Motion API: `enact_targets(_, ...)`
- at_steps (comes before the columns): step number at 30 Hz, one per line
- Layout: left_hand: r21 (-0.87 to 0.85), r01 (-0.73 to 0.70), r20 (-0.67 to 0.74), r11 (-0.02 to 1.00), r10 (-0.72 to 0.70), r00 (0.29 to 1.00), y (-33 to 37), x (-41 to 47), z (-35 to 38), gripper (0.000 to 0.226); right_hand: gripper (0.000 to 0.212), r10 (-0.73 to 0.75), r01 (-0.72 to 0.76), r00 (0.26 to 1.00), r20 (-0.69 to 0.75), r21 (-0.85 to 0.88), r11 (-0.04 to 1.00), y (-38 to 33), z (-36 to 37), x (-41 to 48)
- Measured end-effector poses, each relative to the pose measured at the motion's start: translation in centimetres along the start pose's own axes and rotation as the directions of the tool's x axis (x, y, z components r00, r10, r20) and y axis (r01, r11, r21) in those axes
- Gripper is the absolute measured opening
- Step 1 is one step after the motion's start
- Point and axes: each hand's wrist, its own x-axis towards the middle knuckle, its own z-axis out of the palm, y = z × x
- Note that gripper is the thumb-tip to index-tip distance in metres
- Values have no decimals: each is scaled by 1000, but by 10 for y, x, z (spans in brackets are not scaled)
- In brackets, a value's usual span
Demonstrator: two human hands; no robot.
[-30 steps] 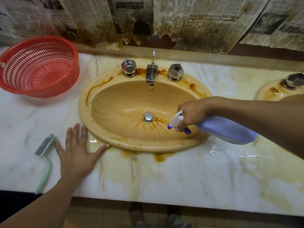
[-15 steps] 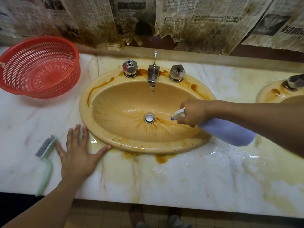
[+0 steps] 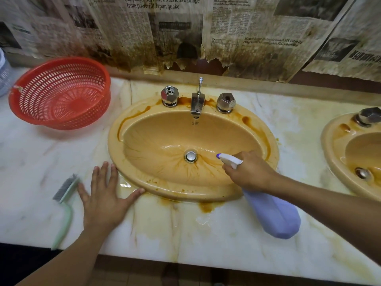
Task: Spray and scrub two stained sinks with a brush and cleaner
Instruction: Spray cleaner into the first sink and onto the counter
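Note:
A tan oval sink (image 3: 144,139) streaked with brown stains fills the middle of the marble counter (image 3: 156,228). My right hand (image 3: 250,172) grips the neck of a lavender spray bottle (image 3: 272,215), its white nozzle aimed left over the basin near the drain (image 3: 191,156). My left hand (image 3: 104,195) lies flat on the counter with fingers spread, its thumb touching the sink's front rim. A green-handled scrub brush (image 3: 64,200) lies on the counter just left of that hand. A second stained sink (image 3: 338,145) shows at the right edge.
A red plastic basket (image 3: 59,93) sits at the back left of the counter. Chrome tap (image 3: 197,104) and two knobs stand behind the basin. Stained newspaper (image 3: 185,34) covers the wall. Water puddles lie on the counter in front of the sink.
My right hand has tilted the spray bottle, swinging its base toward me while the nozzle stays over the basin. The view has shifted slightly. My left hand has stayed flat on the counter.

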Motion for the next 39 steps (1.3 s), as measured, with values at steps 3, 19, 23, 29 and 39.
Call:
enact_targets(3,-10,-2,-6,1000,2,1000,-1,0,0,120,37,-46,47,999,-19,33,998,-4,16,-11)
enact_targets(19,-5,-13,-73,1000,12,997,-5,0,9,123,23,23,31,982,-186,280,959,-55,76,-32)
enact_targets(23,2,-11,-86,1000,11,996,-5,0,10,123,28,83,-15,982,-170,370,929,-57,80,-32)
enact_targets(29,-2,-11,-73,1000,11,997,-4,-2,6,124,46,130,-28,968,-214,423,906,-68,77,-35)
enact_targets(39,-7,-18,-55,1000,18,998,-7,-2,7,122,27,317,-80,874,-368,535,841,-37,57,-35)
